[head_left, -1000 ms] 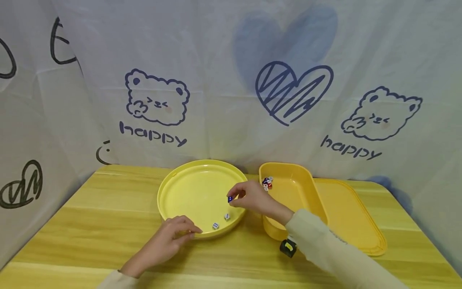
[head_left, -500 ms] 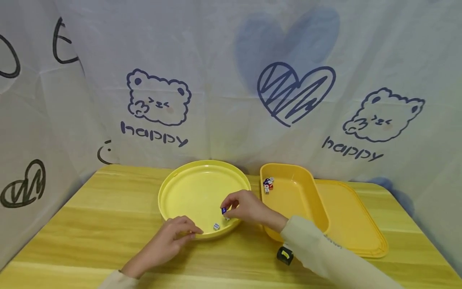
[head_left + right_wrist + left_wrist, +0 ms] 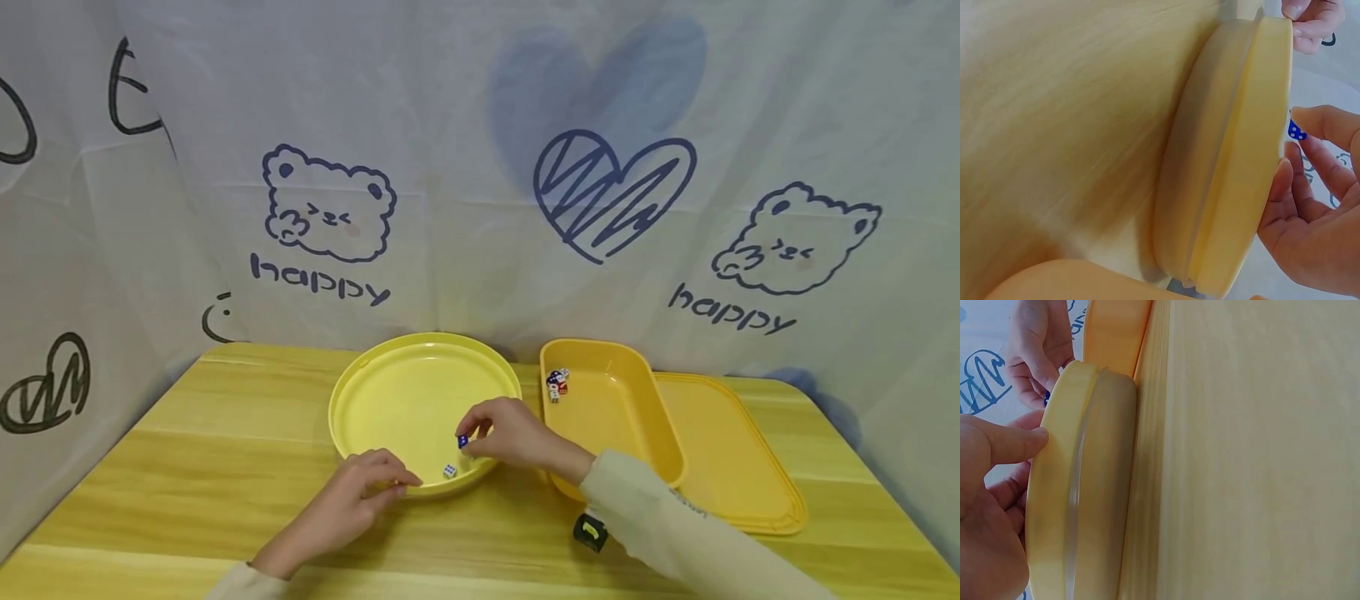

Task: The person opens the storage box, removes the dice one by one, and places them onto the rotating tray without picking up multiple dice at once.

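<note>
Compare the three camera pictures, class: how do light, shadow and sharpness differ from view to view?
Head view: fairly even light, the striped heart drawing crisp, the white die small but its spots visible; left wrist view: dimmer, the table pale with soft grain; right wrist view: soft shading on the table beside the round yellow tray, the blue die's white spots distinct.

Smooth plastic tray (image 3: 405, 404), wood-grain tabletop (image 3: 187, 450), cloth backdrop (image 3: 468, 267)

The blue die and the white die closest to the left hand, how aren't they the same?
The blue die has white dots, while the white die has dark ones. The right hand pinches the blue die; the white die lies in the round yellow tray. Both are little dotted cubes.
</note>
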### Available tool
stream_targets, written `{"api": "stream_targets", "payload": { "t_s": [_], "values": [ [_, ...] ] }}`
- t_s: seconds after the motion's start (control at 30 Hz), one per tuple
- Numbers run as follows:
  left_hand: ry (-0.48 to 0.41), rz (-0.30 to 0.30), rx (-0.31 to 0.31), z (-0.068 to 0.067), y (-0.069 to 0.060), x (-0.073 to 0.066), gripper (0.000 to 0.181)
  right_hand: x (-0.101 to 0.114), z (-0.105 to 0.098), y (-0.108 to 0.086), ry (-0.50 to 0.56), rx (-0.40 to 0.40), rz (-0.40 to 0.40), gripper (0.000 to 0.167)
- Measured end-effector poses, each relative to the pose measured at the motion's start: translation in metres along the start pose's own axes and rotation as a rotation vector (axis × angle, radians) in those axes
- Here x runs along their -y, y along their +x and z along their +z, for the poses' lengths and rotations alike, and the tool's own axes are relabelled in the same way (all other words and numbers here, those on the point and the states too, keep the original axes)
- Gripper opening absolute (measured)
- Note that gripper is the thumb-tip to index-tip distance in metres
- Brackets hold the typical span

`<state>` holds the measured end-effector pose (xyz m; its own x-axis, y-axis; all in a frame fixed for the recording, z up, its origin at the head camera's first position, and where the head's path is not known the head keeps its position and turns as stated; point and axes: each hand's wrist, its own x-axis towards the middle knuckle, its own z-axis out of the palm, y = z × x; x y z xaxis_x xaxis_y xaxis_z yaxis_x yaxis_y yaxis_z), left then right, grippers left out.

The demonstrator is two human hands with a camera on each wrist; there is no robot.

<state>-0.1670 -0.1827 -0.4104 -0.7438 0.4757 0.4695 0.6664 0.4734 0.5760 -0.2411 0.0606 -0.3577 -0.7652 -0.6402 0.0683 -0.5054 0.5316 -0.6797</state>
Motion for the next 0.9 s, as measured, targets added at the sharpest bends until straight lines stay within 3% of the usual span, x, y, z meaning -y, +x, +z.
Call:
{"api": "stream_targets", "payload": {
  "t_s": [0.47, 0.9],
  "values": [
    [0.013, 0.012, -0.006, 0.001, -0.001, 0.001, 0.023, -0.004, 0.003, 0.002, -0.039, 0.012, 0.019, 0.022],
    [0.017, 0.0, 0.003, 0.001, -0.002, 0.002, 0.022, -0.003, -0.013, 0.002, -0.01, -0.072, 0.072, 0.024]
  ]
}}
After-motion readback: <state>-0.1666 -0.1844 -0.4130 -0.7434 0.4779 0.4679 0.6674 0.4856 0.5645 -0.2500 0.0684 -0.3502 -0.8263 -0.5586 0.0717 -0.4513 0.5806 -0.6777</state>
